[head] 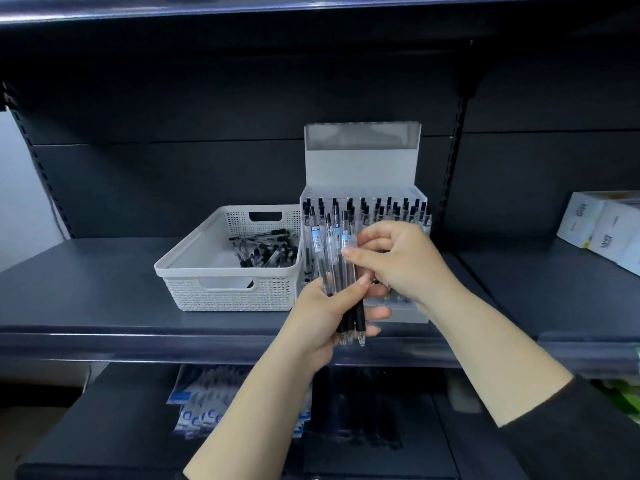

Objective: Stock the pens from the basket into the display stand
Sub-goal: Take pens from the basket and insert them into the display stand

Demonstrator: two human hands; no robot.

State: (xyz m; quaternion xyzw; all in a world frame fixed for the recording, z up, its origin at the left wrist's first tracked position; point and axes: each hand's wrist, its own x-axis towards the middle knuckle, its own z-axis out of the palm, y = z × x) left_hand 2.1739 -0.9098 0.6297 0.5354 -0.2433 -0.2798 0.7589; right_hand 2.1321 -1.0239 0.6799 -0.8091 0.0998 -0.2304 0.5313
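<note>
Task partly done. Display stand (363, 216) near shelf (86, 289) front edge: back rows filled. Basket (194, 261) just left: loose pens remaining. Left hand (323, 315) curled round pen bundle (337, 258); right hand (391, 258) pinching one pen.

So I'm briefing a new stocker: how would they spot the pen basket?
On the dark grey metal shelf, look left of the clear plastic display stand. The white woven-pattern plastic basket is the only open, handled tub, with loose pens inside.
</note>
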